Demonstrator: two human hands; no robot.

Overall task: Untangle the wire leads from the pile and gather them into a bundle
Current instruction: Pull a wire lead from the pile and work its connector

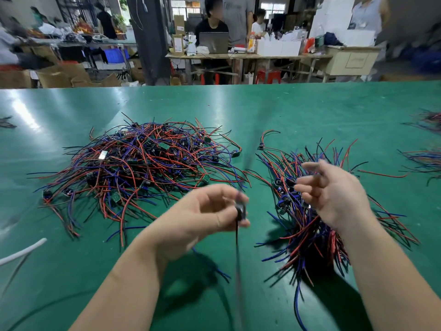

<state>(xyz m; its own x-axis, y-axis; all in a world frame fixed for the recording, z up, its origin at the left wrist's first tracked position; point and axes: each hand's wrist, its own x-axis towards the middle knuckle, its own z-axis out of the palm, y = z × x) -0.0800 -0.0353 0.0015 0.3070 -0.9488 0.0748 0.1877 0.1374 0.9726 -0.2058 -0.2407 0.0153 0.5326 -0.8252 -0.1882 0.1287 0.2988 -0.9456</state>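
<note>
Clerk: Item one, nearest, 6 o'clock: left forearm (124, 283) and right forearm (393, 278), both bare, entering from the lower edge.

Checker: Hands?

Clerk: Left hand (202, 211), centre, raised off the table (262, 108). Thumb and fingertips pinch one wire lead (237, 237) at its small black component. Its dark wire hangs straight down, blurred. Right hand (334, 192), at 3 o'clock from the left: fingers loosely spread, gripping nothing, above the bundle (307, 240).

Checker: Stock positions?

Clerk: Pile (133, 168) at 10 o'clock: tangled red, blue and black leads with small green boards. Bundle at 4 o'clock, leads lying roughly parallel and fanned at both ends. A strip of green surface separates the two, crossed by a few stray ends just beyond the left hand.

Checker: Edges and room?

Clerk: Far table edge runs straight across at 12 o'clock, with a broad band of open green surface between it and both heaps. More open surface at 7 o'clock, beside the left forearm. White cable (21, 252) at 8 o'clock, running off the left edge. Further wire heaps (427, 161) at 3 o'clock on the right edge, apart from the bundle. One small wire cluster (6, 123) at 9 o'clock, cut by the left edge.
</note>
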